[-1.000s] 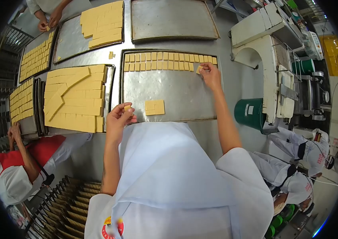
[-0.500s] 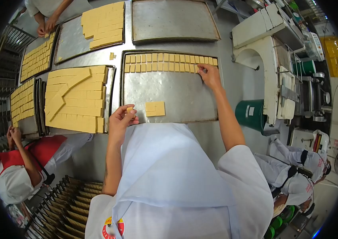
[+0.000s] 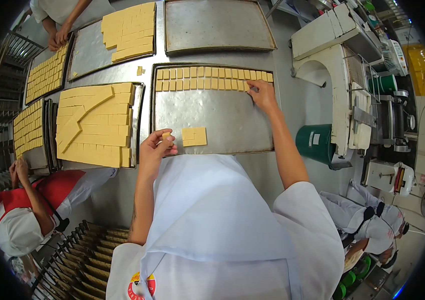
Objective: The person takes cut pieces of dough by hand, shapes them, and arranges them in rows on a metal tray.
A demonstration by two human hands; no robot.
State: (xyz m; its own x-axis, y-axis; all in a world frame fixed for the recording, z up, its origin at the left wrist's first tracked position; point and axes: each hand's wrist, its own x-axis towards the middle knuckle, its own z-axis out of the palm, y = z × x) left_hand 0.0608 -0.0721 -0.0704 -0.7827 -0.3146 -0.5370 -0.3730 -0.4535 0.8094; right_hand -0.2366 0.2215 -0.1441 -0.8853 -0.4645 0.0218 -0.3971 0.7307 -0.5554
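Observation:
Two rows of small yellow dough pieces [image 3: 197,78] lie along the far side of a metal tray [image 3: 212,115]. My right hand [image 3: 262,94] is at the right part of the nearer row, its thumb and fingertips closed on a dough piece at the row's end. Over the tray's near left corner, my left hand [image 3: 158,145] pinches a small dough piece [image 3: 166,135]. Just right of it, a rectangular block of dough pieces [image 3: 194,136] lies on the tray.
Left stands a tray of dough strips [image 3: 92,125]; behind it, another partly covered tray [image 3: 87,55]. A bare tray [image 3: 217,25] is at the back. Co-workers' hands [image 3: 60,39] touch trays at the left. A green bin [image 3: 314,144] and white machine [image 3: 317,45] stand right.
My right hand has brought its dough piece down to the end of the nearer row. My left hand has shifted slightly right, still holding dough. The people at the far right have moved.

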